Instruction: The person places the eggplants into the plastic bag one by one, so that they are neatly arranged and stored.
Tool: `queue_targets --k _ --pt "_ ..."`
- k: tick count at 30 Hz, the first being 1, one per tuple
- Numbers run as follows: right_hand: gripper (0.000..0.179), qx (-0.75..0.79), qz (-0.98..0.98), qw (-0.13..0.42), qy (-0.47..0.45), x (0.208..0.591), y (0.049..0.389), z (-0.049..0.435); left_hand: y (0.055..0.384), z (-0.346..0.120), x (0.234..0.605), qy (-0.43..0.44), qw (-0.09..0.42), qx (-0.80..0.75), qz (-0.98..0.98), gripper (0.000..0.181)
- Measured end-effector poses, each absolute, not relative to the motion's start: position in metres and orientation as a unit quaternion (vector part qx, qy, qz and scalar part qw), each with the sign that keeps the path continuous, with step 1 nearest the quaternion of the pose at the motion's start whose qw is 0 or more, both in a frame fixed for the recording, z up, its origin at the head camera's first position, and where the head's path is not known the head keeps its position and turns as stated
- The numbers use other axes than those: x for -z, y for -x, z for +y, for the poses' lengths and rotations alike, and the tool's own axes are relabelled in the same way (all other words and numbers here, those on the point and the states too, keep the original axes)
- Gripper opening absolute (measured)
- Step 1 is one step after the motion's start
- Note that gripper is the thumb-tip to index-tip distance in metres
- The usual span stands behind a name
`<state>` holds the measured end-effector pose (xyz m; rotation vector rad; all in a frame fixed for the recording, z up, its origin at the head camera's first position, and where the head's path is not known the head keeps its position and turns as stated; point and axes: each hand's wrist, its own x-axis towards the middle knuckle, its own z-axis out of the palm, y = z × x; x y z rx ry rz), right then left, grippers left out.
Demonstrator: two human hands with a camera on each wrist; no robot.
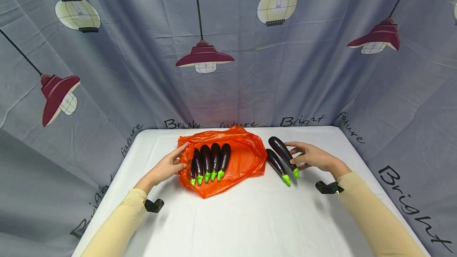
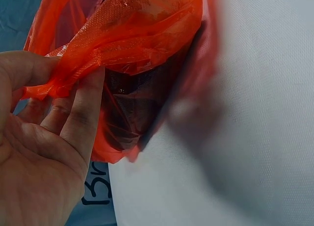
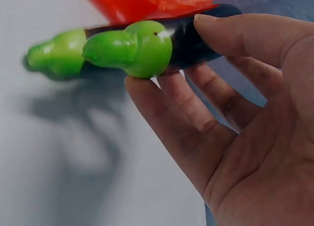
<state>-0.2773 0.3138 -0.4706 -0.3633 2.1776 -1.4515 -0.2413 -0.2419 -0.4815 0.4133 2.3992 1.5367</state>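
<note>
My left hand (image 1: 168, 167) pinches the left edge of an orange plastic bag (image 1: 242, 165), its thumb and fingers on either side of the film in the left wrist view. Several dark purple eggplants (image 1: 216, 158) with green stem ends lie side by side in the bag's left half. To the right of the bag, my right hand (image 1: 314, 156) holds another eggplant (image 1: 280, 148) between thumb and fingertips, close to its green cap (image 3: 147, 49). Just beside that one, a second loose eggplant (image 1: 276, 165) lies on the table, stem end toward me.
A white-covered table (image 1: 228, 225) spreads under everything. Grey-blue curtains (image 1: 228, 98) printed with lamps and lettering stand behind it and at both sides. Black wrist mounts (image 1: 328, 187) stick out from both sleeves.
</note>
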Motion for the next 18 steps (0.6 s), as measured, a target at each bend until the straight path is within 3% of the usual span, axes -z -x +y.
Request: queue_targets --k 18 --pt "0.071 0.557 0.756 0.287 0.187 0.471 0.276 0.257 0.241 -0.242 0.480 -0.143 0.131 -0.530 0.825 0.079"
